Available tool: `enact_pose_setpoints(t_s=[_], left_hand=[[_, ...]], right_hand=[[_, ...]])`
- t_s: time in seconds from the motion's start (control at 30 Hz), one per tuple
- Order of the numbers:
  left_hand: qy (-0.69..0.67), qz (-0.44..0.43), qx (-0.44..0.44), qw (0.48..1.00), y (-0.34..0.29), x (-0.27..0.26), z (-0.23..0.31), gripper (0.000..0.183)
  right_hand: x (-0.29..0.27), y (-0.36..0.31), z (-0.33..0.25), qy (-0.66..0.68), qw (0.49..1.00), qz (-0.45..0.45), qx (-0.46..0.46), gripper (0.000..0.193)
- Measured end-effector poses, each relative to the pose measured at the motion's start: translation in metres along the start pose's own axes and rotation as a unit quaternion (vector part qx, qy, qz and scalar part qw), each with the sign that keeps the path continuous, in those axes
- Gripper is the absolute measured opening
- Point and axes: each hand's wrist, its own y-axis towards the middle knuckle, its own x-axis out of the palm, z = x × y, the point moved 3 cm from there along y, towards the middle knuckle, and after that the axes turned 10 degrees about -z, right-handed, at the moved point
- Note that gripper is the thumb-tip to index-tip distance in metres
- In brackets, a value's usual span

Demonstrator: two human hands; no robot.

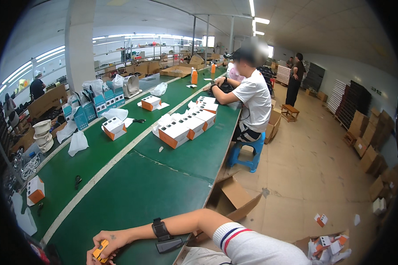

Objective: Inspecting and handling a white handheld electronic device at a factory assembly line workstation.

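Observation:
My right hand (111, 240) is closed round a small yellow object with dark parts (101, 251), low at the left over the near end of the green work table (119, 207). Its kind cannot be made out. A black band with a square module (160, 229) is on my right wrist. Beside that forearm lies a flat dark grey device (169, 245). My left hand is not in view. Nearest on the table are a short black cable (78, 181) and a white and orange box (36, 190).
Several white and orange boxes (181, 128) stand mid-table, and blue packages (93, 106) line its far left side. A co-worker in a white shirt (257, 90) sits on a blue stool (247, 154) at the right edge. Open cartons (234, 194) stand on the floor.

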Motion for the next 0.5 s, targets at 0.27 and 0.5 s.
enact_pose_setpoints(t_s=[0.27, 0.5], left_hand=[[0.016, 0.008, -0.015, 1.0, -0.0012, 0.0023, 0.0017, 0.05], [0.063, -0.002, 0.002, 0.998, -0.0015, 0.0026, 0.002, 0.048]], right_hand=[[-0.0011, -0.0012, -0.0011, -0.005, 1.0, -0.016, 0.004, 0.031], [0.002, -0.0018, -0.0044, -0.045, 0.999, -0.026, 0.011, 0.033]])
